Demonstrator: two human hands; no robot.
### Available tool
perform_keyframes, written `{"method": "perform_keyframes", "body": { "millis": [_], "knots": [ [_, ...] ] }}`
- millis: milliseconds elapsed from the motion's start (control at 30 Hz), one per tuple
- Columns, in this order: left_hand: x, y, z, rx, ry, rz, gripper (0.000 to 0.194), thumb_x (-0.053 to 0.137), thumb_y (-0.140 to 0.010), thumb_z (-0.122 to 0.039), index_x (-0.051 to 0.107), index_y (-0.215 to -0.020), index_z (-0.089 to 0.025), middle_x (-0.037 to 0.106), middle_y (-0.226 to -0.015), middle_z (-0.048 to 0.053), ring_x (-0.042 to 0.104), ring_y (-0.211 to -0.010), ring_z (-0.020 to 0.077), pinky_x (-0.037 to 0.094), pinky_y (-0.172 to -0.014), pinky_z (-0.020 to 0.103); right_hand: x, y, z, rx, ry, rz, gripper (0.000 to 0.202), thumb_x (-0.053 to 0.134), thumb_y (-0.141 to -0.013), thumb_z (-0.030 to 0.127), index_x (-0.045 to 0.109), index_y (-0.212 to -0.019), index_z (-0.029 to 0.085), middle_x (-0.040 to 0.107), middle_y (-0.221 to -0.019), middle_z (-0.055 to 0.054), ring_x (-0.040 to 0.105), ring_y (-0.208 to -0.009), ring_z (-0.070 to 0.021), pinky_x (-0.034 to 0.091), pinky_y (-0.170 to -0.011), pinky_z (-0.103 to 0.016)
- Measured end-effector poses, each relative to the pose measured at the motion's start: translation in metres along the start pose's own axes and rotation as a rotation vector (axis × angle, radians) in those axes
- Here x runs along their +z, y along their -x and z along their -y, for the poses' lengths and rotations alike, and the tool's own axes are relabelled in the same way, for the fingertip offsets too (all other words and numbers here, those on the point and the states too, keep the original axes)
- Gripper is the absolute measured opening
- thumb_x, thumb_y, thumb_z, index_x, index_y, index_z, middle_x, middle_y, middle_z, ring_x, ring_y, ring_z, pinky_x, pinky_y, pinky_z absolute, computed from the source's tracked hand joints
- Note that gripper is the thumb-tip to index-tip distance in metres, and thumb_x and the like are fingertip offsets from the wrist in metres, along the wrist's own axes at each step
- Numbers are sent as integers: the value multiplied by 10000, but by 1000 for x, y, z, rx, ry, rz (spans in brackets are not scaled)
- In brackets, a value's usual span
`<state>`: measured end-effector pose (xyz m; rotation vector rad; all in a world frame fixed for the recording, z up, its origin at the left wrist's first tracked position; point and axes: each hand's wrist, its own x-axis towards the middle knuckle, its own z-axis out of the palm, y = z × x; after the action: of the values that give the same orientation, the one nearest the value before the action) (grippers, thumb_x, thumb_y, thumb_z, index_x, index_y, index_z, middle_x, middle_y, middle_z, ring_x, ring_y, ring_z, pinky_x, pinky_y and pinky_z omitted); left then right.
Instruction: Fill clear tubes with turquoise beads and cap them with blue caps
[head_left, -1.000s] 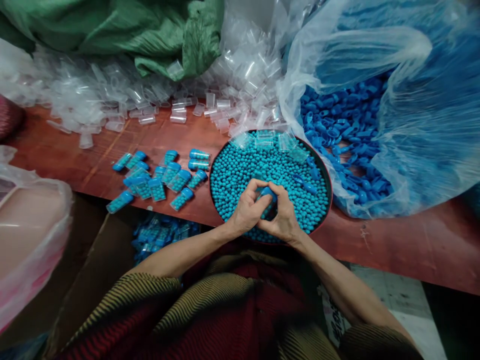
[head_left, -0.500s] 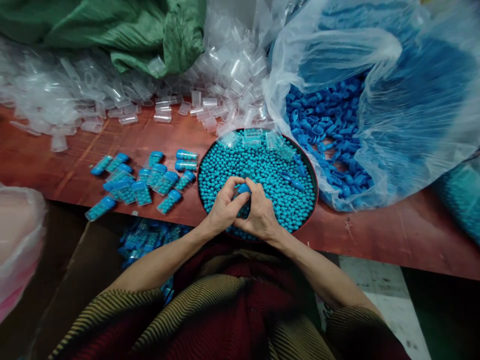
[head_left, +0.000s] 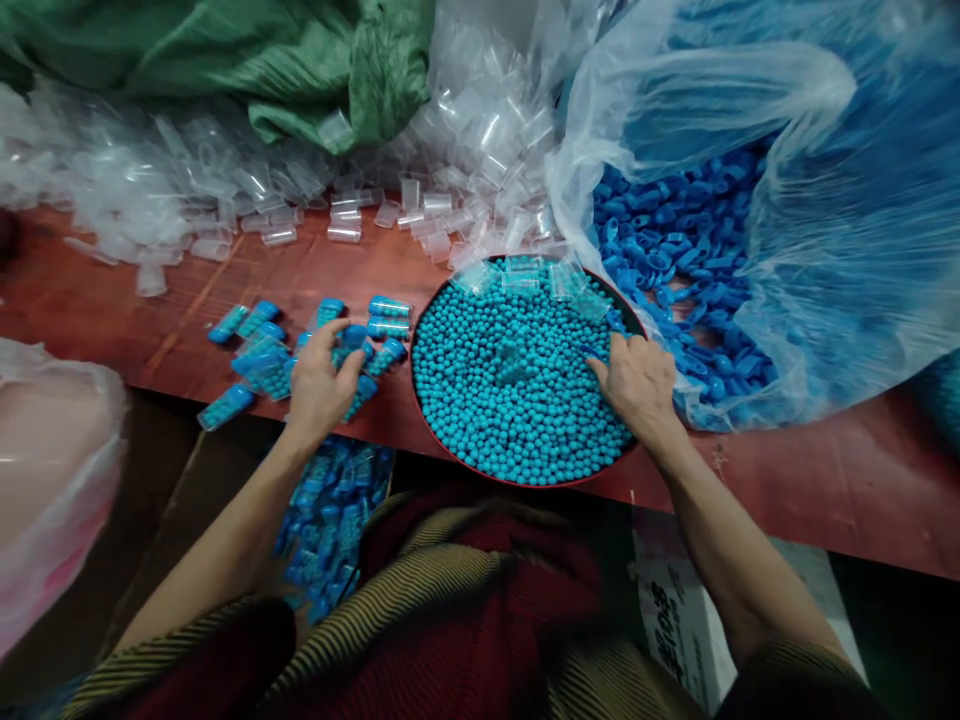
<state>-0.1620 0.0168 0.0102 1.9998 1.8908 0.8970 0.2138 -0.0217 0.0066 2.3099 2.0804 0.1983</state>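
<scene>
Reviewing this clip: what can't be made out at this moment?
All in the head view:
Right hand: its own back hides whether the fingertips grip anything.
Left hand: fingers and blur obscure whether it grips the capped tube.
Round tray: beads cover its floor.
Green sheet: cut off by the top edge.

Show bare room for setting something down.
Bare tabletop lies before the bag of blue pieces, right of the basin, and left of the bead-filled tubes, in front of the clear tubes. Crowded: around the left hand and the back.
</scene>
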Motion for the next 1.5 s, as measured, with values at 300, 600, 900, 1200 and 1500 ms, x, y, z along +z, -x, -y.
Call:
{"method": "perform_keyframes", "body": {
  "millis": [300, 600, 900, 1200, 1500],
  "knots": [
    [64, 23, -99, 375, -218, 307, 275, 459, -914, -312, 594, -1113, -180, 624, -956, 84, 572, -903, 219, 446, -786, 326, 8, -9, 9, -2, 38, 133, 294, 453, -904, 371, 586, -996, 124, 645, -980, -168, 567, -887, -277, 371, -696, -345],
    [101, 21, -124, 238, -91, 513, 217, 561, -863, -273, 560, -1060, -182, 615, -1038, 74, 592, -935, 231, 449, -730, 313, 5, 5, 20, -296, -433, -50, 276, 422, -927, 317, 587, -1089, 166, 679, -1030, -116, 626, -946, -240, 467, -788, -336],
    [104, 19, -122, 263, -3, 527, 151, 553, -858, -280, 558, -966, -175, 590, -962, 79, 565, -916, 232, 439, -784, 335, -9, 12, 21, -348, -281, 134, 242, 438, -914, 284, 603, -1072, 204, 700, -968, -86, 647, -804, -234, 452, -641, -315],
    [108, 17, -120, 257, 74, 542, 128, 538, -849, -233, 544, -967, -185, 608, -936, 63, 569, -894, 224, 448, -806, 352, -12, 12, 31, -334, -300, 89, 221, 449, -903, 245, 607, -1052, 205, 681, -964, -79, 628, -836, -226, 432, -644, -303],
    [97, 12, -118, 242, 225, 518, 116, 538, -821, -227, 502, -926, -194, 595, -842, 28, 569, -784, 190, 437, -758, 321, -14, 13, 27, -276, -530, -189, 282, 420, -914, 256, 556, -1152, 190, 630, -1026, -115, 590, -981, -247, 476, -820, -364]
  ]
}}
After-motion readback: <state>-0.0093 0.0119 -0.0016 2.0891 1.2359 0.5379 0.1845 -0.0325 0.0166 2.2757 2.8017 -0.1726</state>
